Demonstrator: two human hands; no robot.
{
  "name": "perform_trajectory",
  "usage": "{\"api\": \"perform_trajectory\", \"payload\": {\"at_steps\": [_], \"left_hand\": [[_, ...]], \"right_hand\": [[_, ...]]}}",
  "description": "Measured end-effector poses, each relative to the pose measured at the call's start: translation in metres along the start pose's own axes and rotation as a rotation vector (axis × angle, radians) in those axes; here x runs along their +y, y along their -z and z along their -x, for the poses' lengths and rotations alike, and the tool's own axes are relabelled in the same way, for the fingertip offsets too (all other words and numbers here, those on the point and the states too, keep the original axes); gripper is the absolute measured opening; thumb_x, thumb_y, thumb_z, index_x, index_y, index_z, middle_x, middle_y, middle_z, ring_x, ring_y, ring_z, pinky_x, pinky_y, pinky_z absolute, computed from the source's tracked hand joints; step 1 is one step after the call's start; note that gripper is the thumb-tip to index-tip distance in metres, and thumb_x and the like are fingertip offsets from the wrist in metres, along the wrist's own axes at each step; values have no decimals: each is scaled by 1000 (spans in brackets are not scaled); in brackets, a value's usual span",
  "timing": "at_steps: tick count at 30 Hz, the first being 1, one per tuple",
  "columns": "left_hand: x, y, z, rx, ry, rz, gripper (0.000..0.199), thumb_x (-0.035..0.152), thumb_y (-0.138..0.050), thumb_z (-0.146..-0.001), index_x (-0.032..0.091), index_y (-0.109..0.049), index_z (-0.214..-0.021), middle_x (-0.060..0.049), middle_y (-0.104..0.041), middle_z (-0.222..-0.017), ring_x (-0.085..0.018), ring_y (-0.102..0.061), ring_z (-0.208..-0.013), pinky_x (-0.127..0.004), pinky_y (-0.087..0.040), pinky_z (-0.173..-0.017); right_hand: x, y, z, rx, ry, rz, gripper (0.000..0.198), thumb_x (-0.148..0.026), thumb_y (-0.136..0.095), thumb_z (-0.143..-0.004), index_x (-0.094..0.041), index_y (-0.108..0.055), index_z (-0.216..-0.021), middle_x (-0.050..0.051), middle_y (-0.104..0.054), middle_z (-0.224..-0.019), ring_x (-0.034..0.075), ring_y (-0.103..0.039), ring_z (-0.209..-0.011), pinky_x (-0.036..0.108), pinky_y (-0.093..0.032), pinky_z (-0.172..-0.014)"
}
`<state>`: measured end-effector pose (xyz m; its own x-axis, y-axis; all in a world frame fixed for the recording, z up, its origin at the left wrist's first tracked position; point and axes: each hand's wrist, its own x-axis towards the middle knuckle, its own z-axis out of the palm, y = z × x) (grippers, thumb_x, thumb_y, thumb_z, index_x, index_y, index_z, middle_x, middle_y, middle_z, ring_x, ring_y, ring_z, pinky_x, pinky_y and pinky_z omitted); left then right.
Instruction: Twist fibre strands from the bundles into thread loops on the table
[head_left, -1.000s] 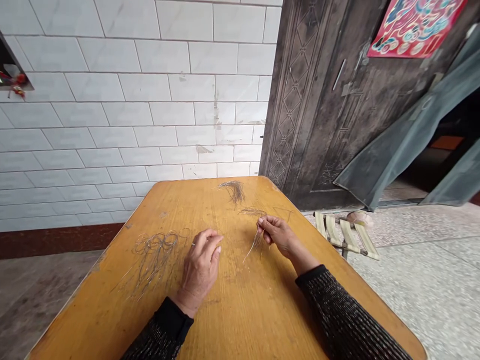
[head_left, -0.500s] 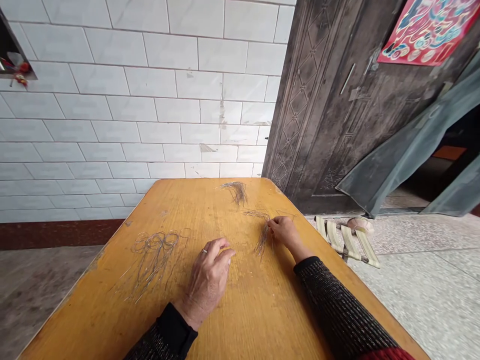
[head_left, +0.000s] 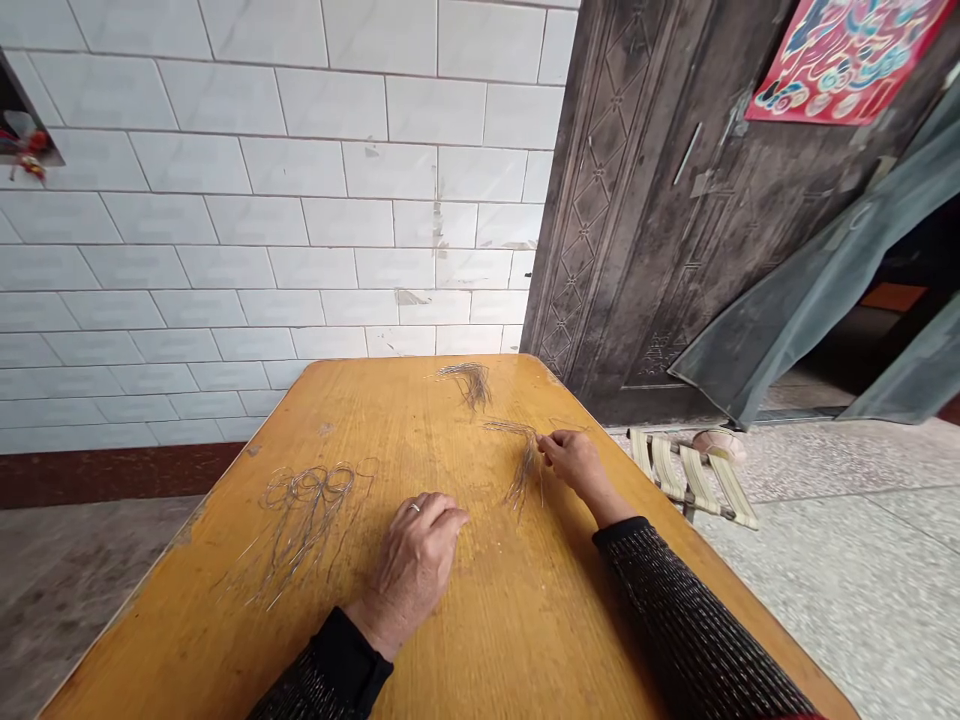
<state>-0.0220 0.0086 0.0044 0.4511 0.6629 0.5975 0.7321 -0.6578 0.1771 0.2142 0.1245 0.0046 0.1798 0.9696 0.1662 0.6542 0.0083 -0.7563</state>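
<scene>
My right hand [head_left: 574, 462] is closed in a pinch at the edge of a small bundle of thin bent wires [head_left: 523, 478], its fingertips on a wire there. My left hand [head_left: 420, 555], with a ring on one finger, is low over the middle of the table, fingers curled and thumb pressed against them. Whether anything is between those fingertips is hidden. To its left lies a spread of wires with looped ends [head_left: 307, 510]. Farther back sits another bundle of bent wires [head_left: 471, 382].
The wires lie on a yellow wooden table [head_left: 375, 420] whose far edge meets a white tiled wall [head_left: 315, 220]. A dark carved door [head_left: 637, 220] stands at the right, beside a grey curtain [head_left: 817, 270]. A low strapped stool [head_left: 694, 475] is on the floor to the right.
My left hand's thumb and fingers have drawn together and the hand has lowered slightly. My right hand stays by the near bundle, almost unmoved. The view has shifted a little.
</scene>
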Motion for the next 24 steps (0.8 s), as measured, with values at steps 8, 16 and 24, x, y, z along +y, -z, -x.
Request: {"api": "perform_trajectory", "payload": {"at_steps": [8, 16, 24], "left_hand": [[-20, 14, -3, -136, 152, -153, 23, 11, -38, -83, 17, -59, -90, -6, -59, -83, -17, -54, -79, -30, -41, -71], [-75, 57, 12, -185, 537, -350, 16, 21, -44, -81, 19, -60, -81, -3, -62, -83, -17, -56, -79, -27, -40, -67], [-70, 38, 14, -343, 568, -514, 9, 22, -54, -76, 16, -60, -73, -9, -56, -88, -23, -53, -89, -31, -41, -71]], "right_hand": [[-49, -24, 62, -183, 277, -39, 31, -33, -43, -77, -16, -48, -51, 1, -51, -46, 9, -42, -40, 21, -28, -43], [-61, -63, 119, -338, 551, 254, 26, -26, -41, -82, -15, -57, -64, 4, -59, -58, 12, -49, -52, 24, -22, -49], [-62, -63, 123, -396, 560, 330, 27, -29, -40, -83, -16, -58, -67, 7, -63, -66, 14, -52, -56, 24, -21, -49]]}}
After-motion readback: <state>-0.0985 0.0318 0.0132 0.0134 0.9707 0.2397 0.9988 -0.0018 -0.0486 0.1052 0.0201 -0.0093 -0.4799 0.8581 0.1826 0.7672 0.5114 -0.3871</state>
